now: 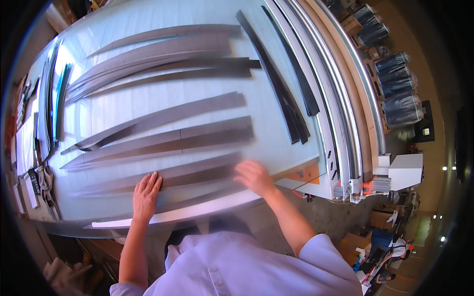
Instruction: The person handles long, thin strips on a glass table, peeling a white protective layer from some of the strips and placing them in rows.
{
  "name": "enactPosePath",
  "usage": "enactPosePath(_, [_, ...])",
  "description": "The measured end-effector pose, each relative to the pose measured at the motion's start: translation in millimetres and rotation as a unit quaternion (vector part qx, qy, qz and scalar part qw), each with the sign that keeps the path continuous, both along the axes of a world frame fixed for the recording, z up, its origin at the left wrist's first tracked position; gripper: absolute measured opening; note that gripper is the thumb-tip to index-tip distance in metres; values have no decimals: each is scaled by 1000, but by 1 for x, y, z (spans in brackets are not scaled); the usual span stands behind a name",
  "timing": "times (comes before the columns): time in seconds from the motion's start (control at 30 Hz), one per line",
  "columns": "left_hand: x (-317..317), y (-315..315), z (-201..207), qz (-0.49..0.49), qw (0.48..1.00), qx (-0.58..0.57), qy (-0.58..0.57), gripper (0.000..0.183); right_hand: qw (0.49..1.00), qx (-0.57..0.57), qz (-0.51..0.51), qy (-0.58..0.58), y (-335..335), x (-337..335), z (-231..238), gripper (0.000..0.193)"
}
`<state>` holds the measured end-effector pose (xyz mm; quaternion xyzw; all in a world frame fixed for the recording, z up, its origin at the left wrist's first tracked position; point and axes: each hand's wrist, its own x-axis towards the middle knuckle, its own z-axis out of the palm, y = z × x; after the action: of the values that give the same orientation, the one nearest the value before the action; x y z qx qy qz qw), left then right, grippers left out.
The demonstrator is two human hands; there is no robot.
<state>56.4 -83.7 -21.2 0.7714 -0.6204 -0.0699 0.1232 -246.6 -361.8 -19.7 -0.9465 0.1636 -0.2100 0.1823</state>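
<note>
My left hand (147, 193) lay flat, fingers spread and palm down, on the near end of a long dark tapered strip (187, 173) close to the front edge of the pale cutting table (276, 128). It pinched nothing; it only pressed on the sheet material. My right hand (254, 176) rested further along the same strip, at its wide end, fingers curled loosely over the edge; whether they actually gripped the strip or just touched it I could not tell, as the hand was blurred.

The strip ran from my left toward the right, widening as it went, the nearest of several like it. Just beyond it lay another pair of tapered grey strips (168, 140), and further up the table a fanned group of longer ones (163, 56). Two narrow black strips (284, 93) lay slantwise toward the right side, beside the table's metal rail (340, 113). At the right end of the rail sat a white machine head (402, 170). On the floor beyond the rail stood dark rolls wrapped in clear film (397, 84).
</note>
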Motion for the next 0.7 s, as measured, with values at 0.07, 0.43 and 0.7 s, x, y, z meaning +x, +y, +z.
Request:
enactPosePath(0.07, [0,-2,3,-6,999,19,31,50,999,-10,-15,-40,-16,8,-5,11])
enactPosePath(0.43, [89,-105,-25,180,981,-21,-65,59,997,3,-77,19,-188,130,-35,24])
enactPosePath(0.7, [98,-105,-32,200,979,0,-40,58,994,33,-57,83,-205,134,-48,32])
